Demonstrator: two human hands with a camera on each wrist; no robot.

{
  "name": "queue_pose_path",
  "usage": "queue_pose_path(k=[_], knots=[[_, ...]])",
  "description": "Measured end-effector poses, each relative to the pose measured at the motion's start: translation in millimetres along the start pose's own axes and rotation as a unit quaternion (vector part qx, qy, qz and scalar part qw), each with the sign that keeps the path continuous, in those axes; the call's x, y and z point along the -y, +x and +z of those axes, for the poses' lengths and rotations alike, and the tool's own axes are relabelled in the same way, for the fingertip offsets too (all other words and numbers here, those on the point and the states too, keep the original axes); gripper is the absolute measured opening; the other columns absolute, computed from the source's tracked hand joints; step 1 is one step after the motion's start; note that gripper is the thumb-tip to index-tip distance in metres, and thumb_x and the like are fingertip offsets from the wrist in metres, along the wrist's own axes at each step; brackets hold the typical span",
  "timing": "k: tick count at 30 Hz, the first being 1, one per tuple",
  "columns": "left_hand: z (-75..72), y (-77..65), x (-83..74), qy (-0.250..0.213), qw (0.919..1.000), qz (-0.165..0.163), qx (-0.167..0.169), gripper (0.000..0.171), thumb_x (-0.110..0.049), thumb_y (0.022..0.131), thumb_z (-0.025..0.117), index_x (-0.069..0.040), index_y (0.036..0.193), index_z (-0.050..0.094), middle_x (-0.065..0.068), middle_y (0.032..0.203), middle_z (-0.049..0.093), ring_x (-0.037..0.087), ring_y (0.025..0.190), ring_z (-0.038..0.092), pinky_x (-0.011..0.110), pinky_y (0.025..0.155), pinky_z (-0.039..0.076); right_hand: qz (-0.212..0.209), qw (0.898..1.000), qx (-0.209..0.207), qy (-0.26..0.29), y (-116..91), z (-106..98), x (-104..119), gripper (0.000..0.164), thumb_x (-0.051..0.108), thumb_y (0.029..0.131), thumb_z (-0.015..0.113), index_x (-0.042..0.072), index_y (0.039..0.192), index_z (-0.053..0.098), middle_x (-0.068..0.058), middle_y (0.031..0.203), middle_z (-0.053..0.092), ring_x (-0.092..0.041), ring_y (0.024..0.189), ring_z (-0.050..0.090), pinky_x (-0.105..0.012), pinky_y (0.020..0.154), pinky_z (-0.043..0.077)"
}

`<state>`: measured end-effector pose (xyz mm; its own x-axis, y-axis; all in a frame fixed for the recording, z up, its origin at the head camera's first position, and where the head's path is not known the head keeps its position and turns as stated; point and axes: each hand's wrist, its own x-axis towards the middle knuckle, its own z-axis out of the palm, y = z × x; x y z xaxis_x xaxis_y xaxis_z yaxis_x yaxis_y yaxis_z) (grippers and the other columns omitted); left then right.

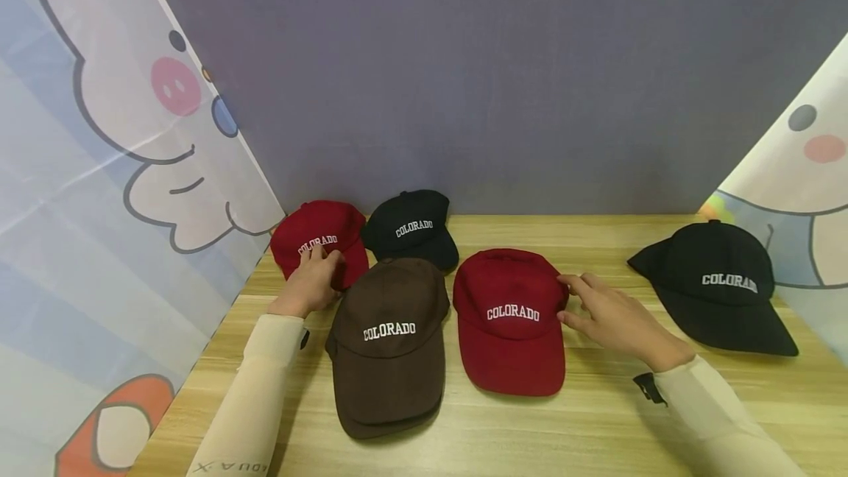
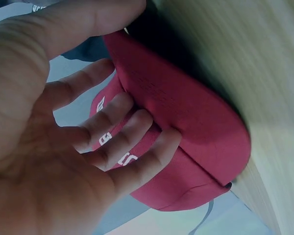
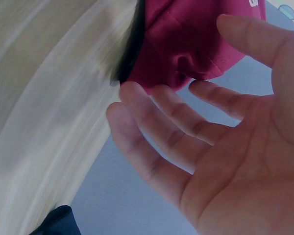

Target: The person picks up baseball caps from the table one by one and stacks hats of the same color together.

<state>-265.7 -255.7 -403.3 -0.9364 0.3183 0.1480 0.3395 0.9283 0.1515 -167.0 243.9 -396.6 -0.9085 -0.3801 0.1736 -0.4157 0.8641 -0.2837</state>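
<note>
Left hand [image 1: 308,283] over far-left red cap [image 1: 321,216], grip apart. Right hand [image 1: 612,319] beside nearer red cap [image 1: 511,359], grip apart. Brown cap [image 1: 389,381] between, on desk [image 1: 517,440].

A red COLORADO cap [image 1: 511,330] sits upright, right of another red cap [image 1: 324,222].

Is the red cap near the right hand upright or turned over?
Upright: the red cap near the right hand shows the outside of its crown, and its white COLORADO lettering reads right way up.
</note>
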Motion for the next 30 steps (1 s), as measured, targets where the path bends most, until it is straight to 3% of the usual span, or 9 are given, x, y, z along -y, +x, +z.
queue_pose_path(k=[5, 10, 19, 25, 30], knots=[[-3.0, -0.1, 1.4, -0.002, 1.0, 0.004, -0.006, 0.057, -0.018, 0.061, 0.078, -0.01, 0.112, 0.055, 0.015, 0.104, 0.045, 0.035, 0.102, 0.04, 0.047, 0.08, 0.04, 0.009, 0.999, 0.028, 0.014, 0.4, 4.4, -1.4, 0.065, 0.047, 0.086, 0.057, 0.007, 0.134, 0.039, -0.012, 0.117, 0.051, -0.025, 0.096, 0.057, -0.04, 0.076, 0.043], [-9.0, -1.6, 0.9, 0.0, 0.9997, -0.008, -0.022, 0.051, -0.016, 0.063, 0.075, -0.01, 0.109, 0.056, 0.013, 0.103, 0.047, 0.033, 0.098, 0.046, 0.047, 0.077, 0.041, 0.014, 0.999, 0.048, 0.012, -0.9, 7.3, -3.0, 0.068, 0.047, 0.087, 0.055, 0.003, 0.136, 0.037, -0.024, 0.131, 0.043, -0.041, 0.117, 0.044, -0.051, 0.089, 0.035], [-18.8, -5.5, -0.3, 0.028, 0.9955, -0.028, -0.086, 0.035, -0.013, 0.071, 0.06, -0.009, 0.105, 0.057, 0.014, 0.101, 0.05, 0.035, 0.091, 0.052, 0.052, 0.065, 0.043, 0.0, 0.996, 0.063, 0.056, -0.4, 8.5, -8.7, 0.07, 0.048, 0.087, 0.055, 0.002, 0.136, 0.035, -0.016, 0.127, 0.047, -0.024, 0.098, 0.056, -0.04, 0.083, 0.041], [-25.1, -5.0, -2.9, 0.025, 0.9885, -0.023, -0.147, 0.026, -0.011, 0.077, 0.05, -0.007, 0.102, 0.056, 0.014, 0.098, 0.051, 0.036, 0.086, 0.054, 0.05, 0.065, 0.043, -0.007, 0.996, 0.028, 0.085, 4.6, 12.2, -15.3, 0.049, 0.037, 0.088, 0.058, 0.014, 0.128, 0.043, 0.0, 0.109, 0.056, -0.006, 0.083, 0.056, -0.027, 0.07, 0.043], [-29.9, -4.5, -4.2, 0.022, 0.981, -0.019, -0.192, 0.02, -0.011, 0.077, 0.053, -0.006, 0.096, 0.059, 0.013, 0.093, 0.054, 0.037, 0.077, 0.056, 0.047, 0.062, 0.043, -0.008, 0.996, 0.004, 0.084, 6.5, 11.5, -18.0, 0.034, 0.027, 0.09, 0.056, 0.014, 0.121, 0.053, 0.004, 0.105, 0.059, -0.005, 0.08, 0.057, -0.026, 0.067, 0.043]])
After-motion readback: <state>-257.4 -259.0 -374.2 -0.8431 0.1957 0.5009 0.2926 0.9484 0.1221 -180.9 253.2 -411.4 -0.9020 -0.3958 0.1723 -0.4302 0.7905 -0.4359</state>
